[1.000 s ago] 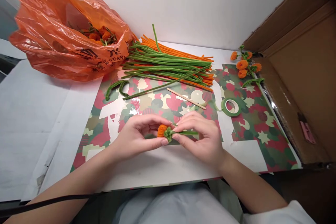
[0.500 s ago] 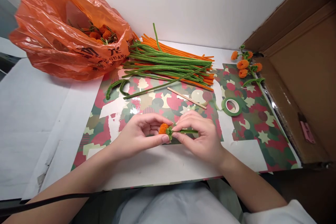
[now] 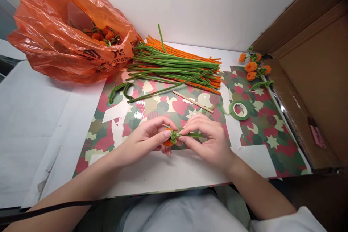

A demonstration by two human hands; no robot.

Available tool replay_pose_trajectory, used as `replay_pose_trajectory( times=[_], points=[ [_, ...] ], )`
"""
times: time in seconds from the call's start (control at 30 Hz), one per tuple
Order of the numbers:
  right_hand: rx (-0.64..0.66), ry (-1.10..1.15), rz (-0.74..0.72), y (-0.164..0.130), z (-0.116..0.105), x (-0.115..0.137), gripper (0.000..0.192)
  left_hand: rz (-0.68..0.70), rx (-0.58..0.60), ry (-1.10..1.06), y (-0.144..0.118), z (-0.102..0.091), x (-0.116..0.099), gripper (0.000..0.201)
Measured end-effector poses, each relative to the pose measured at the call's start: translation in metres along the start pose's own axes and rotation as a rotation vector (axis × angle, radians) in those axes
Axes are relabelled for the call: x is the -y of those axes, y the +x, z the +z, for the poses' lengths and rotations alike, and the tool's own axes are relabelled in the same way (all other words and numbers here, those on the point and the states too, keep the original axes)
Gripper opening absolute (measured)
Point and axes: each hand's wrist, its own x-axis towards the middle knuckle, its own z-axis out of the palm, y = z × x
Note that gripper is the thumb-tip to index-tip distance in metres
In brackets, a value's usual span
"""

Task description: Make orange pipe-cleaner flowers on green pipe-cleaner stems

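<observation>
Above the front of the mat, my left hand [image 3: 148, 139] has its fingers closed around a pipe-cleaner flower [image 3: 169, 142], orange with green sepals at its base. My right hand [image 3: 208, 136] pinches the flower's green stem [image 3: 195, 135] just behind those sepals, thumb against forefinger. The stem runs rightward under my right fingers, which partly cover it. Beyond my hands lie a thin wooden stick [image 3: 193, 102] and a roll of green tape [image 3: 239, 111] with its loose end pulled out to the left.
An orange plastic bag [image 3: 73, 54] with orange flowers inside stands at the back left. Green and orange pipe cleaners [image 3: 176, 61] are piled beside it. Curled green pieces [image 3: 119, 90] lie nearer. Finished flowers [image 3: 251, 67], a cardboard box [image 3: 312, 54] and a pink cutter [image 3: 317, 136] are at right.
The flower has turned in my left fingers, so its green sepals now face up more and its orange head points lower. My left thumb has shifted up onto it.
</observation>
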Motion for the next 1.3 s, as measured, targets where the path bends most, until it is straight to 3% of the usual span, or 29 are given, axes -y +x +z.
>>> replay_pose_trajectory(
  times=[0.23,0.37,0.67,0.87,0.97,1.13,1.3],
  points=[
    [-0.014,-0.079,-0.059,-0.002,0.0006,-0.002,0.013,0.038,0.0,0.032,-0.0019,0.0011,0.0013,0.021],
    [-0.075,-0.067,-0.009,-0.0024,0.0019,-0.0014,0.015,0.141,-0.061,0.103,-0.0016,0.003,0.0003,0.019],
    [-0.053,-0.036,0.018,-0.0039,0.0012,-0.0001,0.023,0.317,-0.113,0.222,-0.0022,0.0038,0.0017,0.013],
    [0.012,0.141,0.228,-0.0069,-0.0019,0.0021,0.028,0.582,-0.247,0.489,0.0004,0.0001,0.0056,0.021],
    [0.026,0.3,0.357,-0.0064,-0.0032,0.0021,0.029,0.667,-0.251,0.618,0.0015,-0.0005,0.0058,0.026],
    [-0.001,0.446,0.474,-0.0046,-0.0024,-0.0008,0.029,0.698,-0.246,0.689,0.0022,0.0004,0.0056,0.026],
    [-0.026,0.49,0.524,-0.0024,-0.0013,-0.0015,0.033,0.624,-0.215,0.649,0.0034,0.0035,0.0064,0.022]
  ],
)
